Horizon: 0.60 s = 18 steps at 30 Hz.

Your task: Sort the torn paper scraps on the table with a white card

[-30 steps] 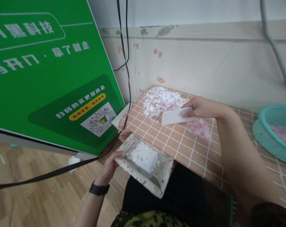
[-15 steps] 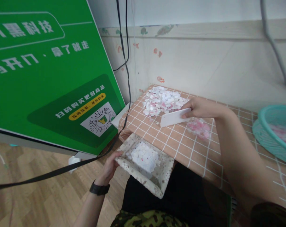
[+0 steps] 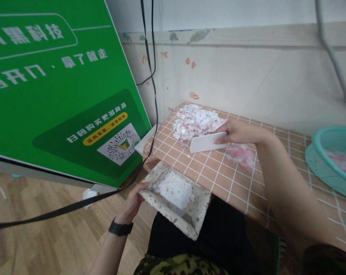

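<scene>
My left hand [image 3: 135, 200] grips the left edge of a patterned, square-rimmed tray [image 3: 200, 208], held just under the table's front edge. White paper scraps [image 3: 175, 191] lie inside it. My right hand [image 3: 231, 133] is closed around a flat white scraper [image 3: 203, 143], whose lower edge is at the tabletop. Behind the scraper spreads a heap of white and pink paper scraps [image 3: 197, 121]. A small clear bundle with pink bits [image 3: 240, 154] lies on the table just right of the scraper, below my right wrist.
The brown tabletop [image 3: 218, 175] has a white grid and meets the wall. A turquoise basket [image 3: 333, 160] with pink pieces stands at the right. On the left rises a big green sign panel [image 3: 75, 88]. A black strap [image 3: 155, 114] hangs in front of it and the table corner.
The scraper in my right hand has shifted slightly left along the table, near the front of the heap. My left hand and the tray have barely moved.
</scene>
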Each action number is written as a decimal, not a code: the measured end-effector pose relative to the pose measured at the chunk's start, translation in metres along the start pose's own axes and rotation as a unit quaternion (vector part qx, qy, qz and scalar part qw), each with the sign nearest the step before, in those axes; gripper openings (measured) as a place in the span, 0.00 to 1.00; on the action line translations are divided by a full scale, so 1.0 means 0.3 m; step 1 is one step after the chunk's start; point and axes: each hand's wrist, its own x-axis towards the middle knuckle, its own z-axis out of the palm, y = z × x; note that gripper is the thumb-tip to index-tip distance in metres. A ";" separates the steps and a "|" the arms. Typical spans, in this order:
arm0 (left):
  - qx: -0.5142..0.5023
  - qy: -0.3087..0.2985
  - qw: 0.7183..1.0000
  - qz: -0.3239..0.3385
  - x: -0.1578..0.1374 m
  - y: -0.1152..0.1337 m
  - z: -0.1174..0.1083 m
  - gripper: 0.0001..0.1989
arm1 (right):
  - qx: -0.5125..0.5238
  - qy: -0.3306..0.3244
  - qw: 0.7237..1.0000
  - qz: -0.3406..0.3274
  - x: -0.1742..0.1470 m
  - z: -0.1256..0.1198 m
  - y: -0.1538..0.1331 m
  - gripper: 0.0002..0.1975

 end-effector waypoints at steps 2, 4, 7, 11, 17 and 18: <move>0.002 0.002 1.000 -0.004 0.001 -0.001 -0.002 0.12 | 0.001 -0.001 1.000 0.001 0.001 0.001 0.002 0.14; -0.001 0.007 1.000 -0.006 0.000 -0.001 -0.001 0.12 | 0.003 -0.003 1.000 0.002 0.007 0.007 0.002 0.15; -0.005 0.018 1.000 -0.001 -0.001 0.000 0.002 0.10 | 0.001 -0.016 1.000 -0.004 0.018 0.022 -0.009 0.15; -0.004 0.018 1.000 0.001 -0.005 0.004 0.010 0.11 | -0.001 -0.025 1.000 -0.014 0.019 0.028 -0.030 0.15; -0.003 0.017 1.000 0.005 -0.011 0.011 0.021 0.12 | 0.016 -0.023 1.000 -0.008 0.001 0.011 -0.033 0.16; -0.005 0.016 1.000 0.005 -0.011 0.011 0.021 0.11 | 0.014 -0.028 0.999 -0.008 0.000 0.010 -0.031 0.16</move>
